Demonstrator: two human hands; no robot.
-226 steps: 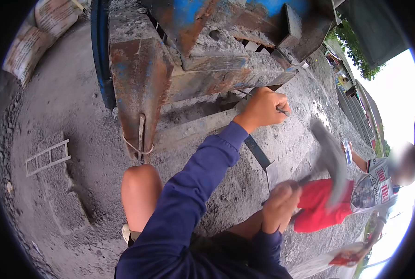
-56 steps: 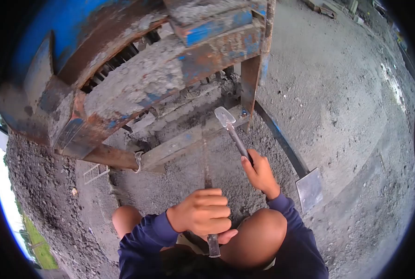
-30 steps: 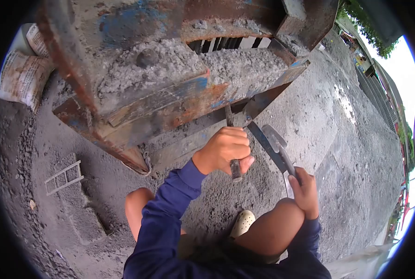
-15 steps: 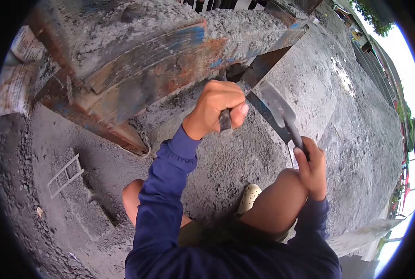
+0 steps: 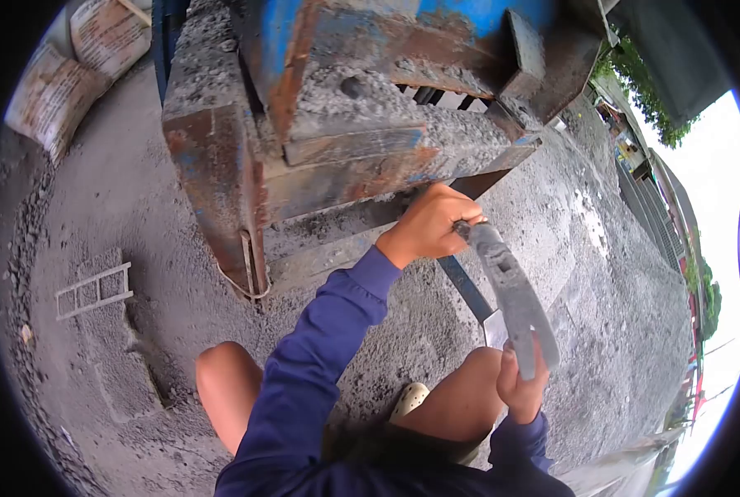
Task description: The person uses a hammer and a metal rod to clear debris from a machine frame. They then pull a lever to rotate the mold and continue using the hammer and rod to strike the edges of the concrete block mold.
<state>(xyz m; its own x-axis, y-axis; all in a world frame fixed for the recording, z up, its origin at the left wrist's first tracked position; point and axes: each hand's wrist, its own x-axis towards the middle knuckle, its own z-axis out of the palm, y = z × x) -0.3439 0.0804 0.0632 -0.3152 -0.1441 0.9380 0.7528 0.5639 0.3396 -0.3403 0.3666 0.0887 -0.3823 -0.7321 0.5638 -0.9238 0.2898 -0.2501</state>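
Note:
A rusty, blue-painted metal frame [image 5: 337,178] caked with grey cement stands before me. My left hand [image 5: 436,224] is closed around a dark metal rod, perhaps a chisel, just under the frame's front edge. Only the rod's near end shows past my fingers; its far end is hidden. In my right hand [image 5: 523,385], lower down, is a claw hammer [image 5: 509,277]. The face of its head is at or very close to the rod's near end, and its claw points back toward me. The hammer's handle is mostly hidden behind the head.
Printed sacks [image 5: 59,95] lie at the upper left. A pale ladder-shaped frame [image 5: 95,291] rests on the gritty ground at left. A dark flat bar [image 5: 467,290] slopes down below my left hand. My bent knees [image 5: 461,385] are close beneath my arms.
The hammer has turned and come up to the rod's near end. My view has shifted, showing more of the frame's blue upper part. Both hands keep their hold.

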